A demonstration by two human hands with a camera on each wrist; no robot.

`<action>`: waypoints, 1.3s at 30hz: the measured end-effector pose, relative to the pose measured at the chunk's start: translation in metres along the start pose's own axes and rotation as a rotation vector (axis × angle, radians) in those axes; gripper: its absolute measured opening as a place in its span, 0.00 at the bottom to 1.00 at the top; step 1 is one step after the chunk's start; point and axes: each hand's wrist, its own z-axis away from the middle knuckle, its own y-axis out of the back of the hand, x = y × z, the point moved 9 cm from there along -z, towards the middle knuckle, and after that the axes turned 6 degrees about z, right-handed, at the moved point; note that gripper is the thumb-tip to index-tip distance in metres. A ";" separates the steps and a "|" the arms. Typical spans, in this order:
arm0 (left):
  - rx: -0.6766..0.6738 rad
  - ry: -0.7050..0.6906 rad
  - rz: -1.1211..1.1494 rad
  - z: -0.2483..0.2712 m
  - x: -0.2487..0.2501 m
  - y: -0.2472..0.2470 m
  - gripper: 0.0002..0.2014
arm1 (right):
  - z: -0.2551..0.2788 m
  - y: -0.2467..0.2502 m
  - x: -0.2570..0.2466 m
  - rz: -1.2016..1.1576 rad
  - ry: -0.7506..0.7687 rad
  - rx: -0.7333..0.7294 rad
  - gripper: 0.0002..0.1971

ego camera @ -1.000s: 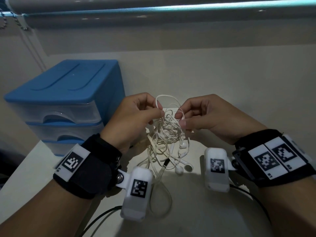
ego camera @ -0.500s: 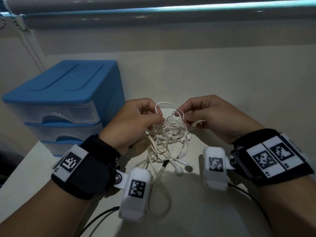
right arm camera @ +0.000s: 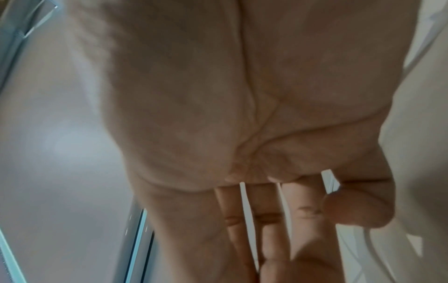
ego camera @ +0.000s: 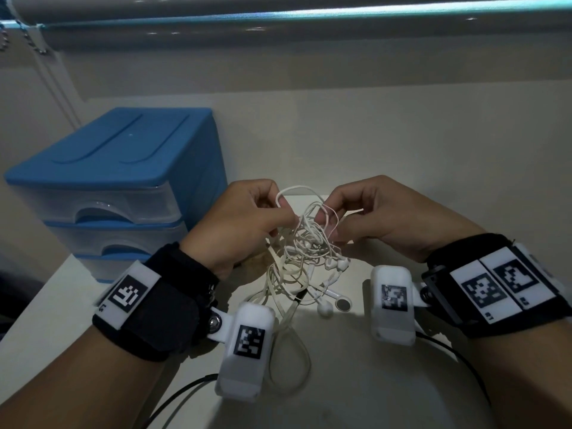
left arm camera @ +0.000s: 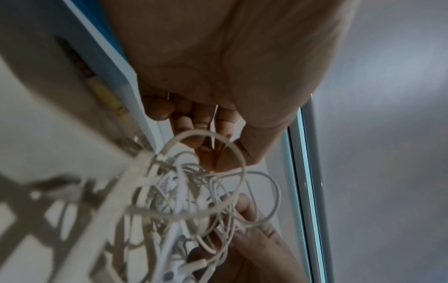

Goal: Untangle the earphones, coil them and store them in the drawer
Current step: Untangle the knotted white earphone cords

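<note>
A knotted bundle of white earphones (ego camera: 305,243) hangs between both hands above the pale desk (ego camera: 387,382). My left hand (ego camera: 247,221) pinches cable loops on the bundle's left side. My right hand (ego camera: 368,212) pinches strands on its right side. Earbuds (ego camera: 325,308) and a long loop trail down onto the desk. In the left wrist view the cable tangle (left arm camera: 194,191) fills the middle, with the left hand's fingers (left arm camera: 198,122) curled above it. The right wrist view shows mostly the right hand's palm (right arm camera: 218,95); the cables are hidden there.
A blue drawer unit (ego camera: 108,187) with clear drawers, all closed, stands at the left on the desk. A wall and a window blind rail (ego camera: 309,13) run behind. Black wrist-camera leads (ego camera: 185,388) lie near the desk's front edge.
Both hands have dropped slightly and drawn closer together. The bundle hangs lower, and the right hand's fingers have shifted onto different strands.
</note>
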 end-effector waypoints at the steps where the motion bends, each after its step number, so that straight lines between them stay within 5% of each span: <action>1: -0.005 -0.003 -0.003 0.001 0.001 -0.001 0.05 | 0.000 0.000 -0.003 0.030 0.017 0.009 0.06; 6: -0.060 0.005 -0.015 0.003 0.002 -0.006 0.03 | -0.001 0.004 0.000 0.046 -0.005 0.040 0.04; 17: -0.162 -0.030 -0.027 0.007 0.005 -0.014 0.07 | -0.001 0.001 0.001 -0.021 -0.030 0.047 0.18; 27: -0.164 -0.057 -0.008 0.006 0.006 -0.015 0.05 | -0.002 0.002 0.006 -0.145 -0.080 0.045 0.17; 32: -0.117 -0.054 -0.001 0.002 0.003 -0.008 0.05 | -0.002 -0.005 0.004 -0.168 -0.056 -0.051 0.07; 35: -0.114 -0.038 0.024 0.004 0.003 -0.008 0.06 | -0.004 0.008 0.009 -0.067 -0.040 0.074 0.03; 39: -0.102 -0.027 0.033 0.003 0.002 -0.008 0.07 | -0.003 0.023 0.015 -0.001 -0.043 0.193 0.10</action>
